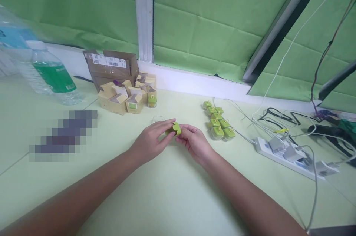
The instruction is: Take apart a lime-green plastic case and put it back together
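- Pale green bench point(172, 195), green blinds behind.
- Left hand point(151, 141) and right hand point(194, 142) meet at mid-bench; fingers point(168, 124) of both pinch a small green cap point(175, 129) between them.
- Right of the hands: cluster of green-capped jars point(219, 123), then power strip point(292, 154) with tangled cables.
- Left, further back: small yellow boxes point(125, 99), cardboard carton point(112, 66), water bottle point(51, 76).

Setting: small packing workstation, not a home. Pale green counter point(178, 199) against green fabric-covered wall point(208, 25). Far left: open brown cardboard shipping carton point(111, 66) with stack of small tan product boxes point(122, 99). Right of centre: cluster of identical green-lidded jars point(219, 123). Far right: white power strip point(289, 154) with tangled cables.
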The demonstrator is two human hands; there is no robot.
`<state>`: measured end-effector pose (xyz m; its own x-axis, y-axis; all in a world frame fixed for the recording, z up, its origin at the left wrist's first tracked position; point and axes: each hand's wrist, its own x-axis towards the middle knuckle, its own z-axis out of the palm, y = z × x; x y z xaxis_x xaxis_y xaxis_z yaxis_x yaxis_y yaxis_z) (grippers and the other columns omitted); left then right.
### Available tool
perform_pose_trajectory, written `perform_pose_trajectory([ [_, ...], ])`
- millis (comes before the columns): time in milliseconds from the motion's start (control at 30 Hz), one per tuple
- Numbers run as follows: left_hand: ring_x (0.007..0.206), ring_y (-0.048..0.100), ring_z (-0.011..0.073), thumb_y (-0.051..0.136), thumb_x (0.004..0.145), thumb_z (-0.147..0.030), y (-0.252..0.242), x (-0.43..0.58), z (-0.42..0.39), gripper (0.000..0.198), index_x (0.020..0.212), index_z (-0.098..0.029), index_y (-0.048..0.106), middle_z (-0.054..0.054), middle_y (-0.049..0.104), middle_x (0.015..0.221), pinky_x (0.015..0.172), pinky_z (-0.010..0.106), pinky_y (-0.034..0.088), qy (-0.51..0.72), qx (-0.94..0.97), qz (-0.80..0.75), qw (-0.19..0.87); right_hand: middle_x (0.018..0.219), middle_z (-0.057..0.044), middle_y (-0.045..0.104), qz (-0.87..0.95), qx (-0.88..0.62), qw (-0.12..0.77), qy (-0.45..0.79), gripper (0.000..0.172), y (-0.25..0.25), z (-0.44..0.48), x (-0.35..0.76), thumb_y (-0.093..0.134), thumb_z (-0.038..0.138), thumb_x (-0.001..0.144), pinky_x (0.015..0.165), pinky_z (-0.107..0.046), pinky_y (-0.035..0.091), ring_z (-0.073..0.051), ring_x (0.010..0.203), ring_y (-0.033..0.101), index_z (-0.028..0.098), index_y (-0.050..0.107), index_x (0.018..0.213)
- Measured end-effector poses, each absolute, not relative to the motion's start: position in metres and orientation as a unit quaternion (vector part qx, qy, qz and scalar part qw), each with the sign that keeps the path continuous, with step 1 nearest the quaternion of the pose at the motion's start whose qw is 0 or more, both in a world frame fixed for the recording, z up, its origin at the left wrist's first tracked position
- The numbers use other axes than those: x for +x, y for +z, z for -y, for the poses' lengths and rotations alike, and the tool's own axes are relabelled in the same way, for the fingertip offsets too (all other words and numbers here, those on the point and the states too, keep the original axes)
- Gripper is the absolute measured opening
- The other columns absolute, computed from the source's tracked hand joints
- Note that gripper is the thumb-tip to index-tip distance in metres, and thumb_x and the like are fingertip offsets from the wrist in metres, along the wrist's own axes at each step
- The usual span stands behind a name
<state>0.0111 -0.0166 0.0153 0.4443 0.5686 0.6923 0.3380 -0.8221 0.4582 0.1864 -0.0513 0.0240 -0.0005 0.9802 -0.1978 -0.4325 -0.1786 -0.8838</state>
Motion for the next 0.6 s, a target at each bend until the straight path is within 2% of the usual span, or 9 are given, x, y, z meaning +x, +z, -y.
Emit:
perform_pose_trajectory([
  [167, 0.102, 0.073, 0.0198, 0.062, 0.091, -0.023, 0.008, 0.010, 0.012, 0.015, 0.101, -0.021, 0.072, 0.005, 0.076, 0.115, 0.091, 0.033, 0.058, 0.454, 0.838, -0.285, 0.101, 0.090, -0.005, 0.074, 0.345, -0.467, 0.540, 0.609, 0.028, 0.022, 0.053, 0.184, 0.082, 0.035, 0.068, 0.076, -0.028, 0.053, -0.016, 0.084, 0.067, 0.017, 0.073, 0.087],
  [367, 0.096, 0.074, 0.0200, 0.057, 0.092, -0.022, 0.014, 0.009, 0.017, 0.012, 0.095, -0.020, 0.068, 0.004, 0.077, 0.105, 0.083, 0.033, 0.058, 0.432, 0.847, -0.298, 0.083, 0.091, -0.005, 0.073, 0.364, -0.409, 0.533, 0.645, 0.034, 0.027, 0.058, 0.180, 0.079, 0.047, 0.076, 0.079, -0.033, 0.055, -0.017, 0.079, 0.067, 0.017, 0.072, 0.090],
  [500, 0.094, 0.073, 0.0201, 0.051, 0.096, -0.023, 0.015, 0.009, 0.017, 0.018, 0.108, -0.019, 0.064, 0.006, 0.076, 0.109, 0.084, 0.035, 0.056, 0.414, 0.863, -0.281, 0.067, 0.090, -0.003, 0.071, 0.371, -0.355, 0.519, 0.684, 0.033, 0.031, 0.061, 0.178, 0.083, 0.041, 0.074, 0.084, -0.034, 0.054, -0.015, 0.081, 0.066, 0.018, 0.070, 0.096],
  [600, 0.101, 0.071, 0.0220, 0.046, 0.098, -0.023, 0.014, 0.010, 0.017, 0.028, 0.123, -0.018, 0.058, 0.008, 0.074, 0.115, 0.089, 0.039, 0.055, 0.385, 0.880, -0.269, 0.070, 0.088, -0.002, 0.069, 0.362, -0.355, 0.512, 0.694, 0.034, 0.030, 0.062, 0.179, 0.084, 0.038, 0.073, 0.080, -0.030, 0.054, -0.013, 0.079, 0.064, 0.018, 0.070, 0.097],
])
